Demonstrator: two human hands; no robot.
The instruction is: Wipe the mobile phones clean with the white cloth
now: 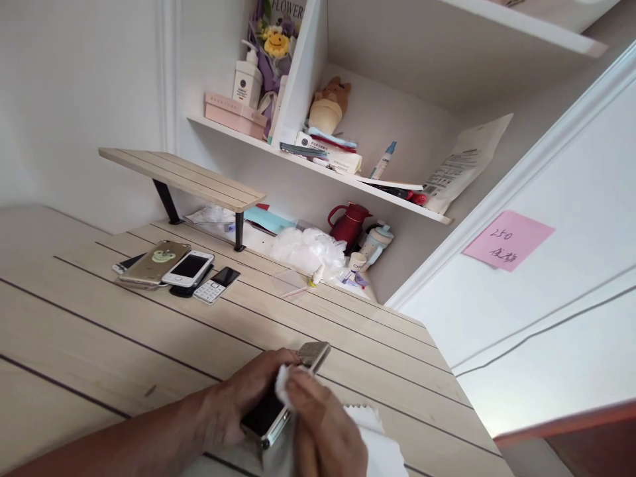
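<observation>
My left hand (243, 391) is closed around a mobile phone (265, 416) with a dark screen and a shiny metal edge, tilted above the table. A greyish-beige part shows at the phone's far end. My right hand (325, 417) pinches a small white wad (282, 385), cloth or tissue, and presses it against the phone. Part of the screen is hidden behind my fingers. Beside my right hand, a white cloth (380, 447) with a zigzag edge lies on the table.
Farther left on the slatted table (149, 344) lie a gold phone (156, 264), a white phone (190, 268) and a keypad phone (217, 285). A small raised shelf (183, 175) stands behind them. A clear plastic bag (308, 248) and a red jug (349, 222) are at the back.
</observation>
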